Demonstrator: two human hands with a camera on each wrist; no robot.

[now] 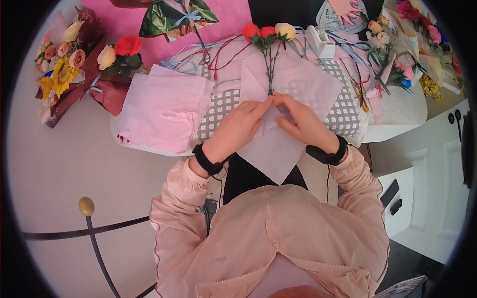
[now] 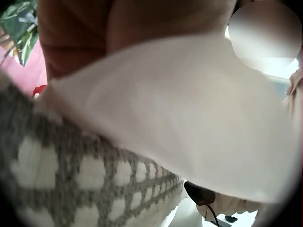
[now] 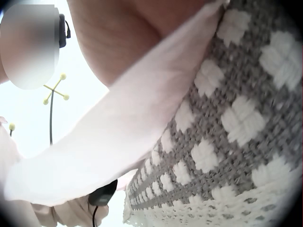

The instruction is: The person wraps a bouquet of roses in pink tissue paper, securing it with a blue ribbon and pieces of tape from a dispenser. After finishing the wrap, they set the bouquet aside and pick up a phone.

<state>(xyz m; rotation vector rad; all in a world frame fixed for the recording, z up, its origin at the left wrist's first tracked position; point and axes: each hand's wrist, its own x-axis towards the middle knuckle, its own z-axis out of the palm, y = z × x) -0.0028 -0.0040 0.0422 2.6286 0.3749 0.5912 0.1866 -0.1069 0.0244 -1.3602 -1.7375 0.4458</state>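
A pale pink sheet [image 1: 278, 154] lies on the table with one corner hanging over the front edge. On its upper part lie flowers with red and cream heads [image 1: 268, 33], their green stems [image 1: 271, 69] pointing toward the person. The left hand [image 1: 240, 121] and right hand [image 1: 304, 121] meet at the stem ends, fingertips together on the paper; whether they pinch it cannot be told. In the left wrist view the sheet [image 2: 189, 113] spreads below the left hand [image 2: 142, 23]. In the right wrist view the sheet [image 3: 118, 118] hangs beside the right hand [image 3: 137, 33]; fingertips are hidden.
Folded pink sheets [image 1: 161, 109] lie at the left on a grey-white checked cloth [image 1: 216, 116]. Bouquets stand at the left [image 1: 74, 64] and right [image 1: 397, 54]. Behind are a white tape dispenser [image 1: 322, 43], ribbons [image 1: 231, 58] and scissors [image 1: 204, 55]; a tool [image 1: 365, 102] lies at the right.
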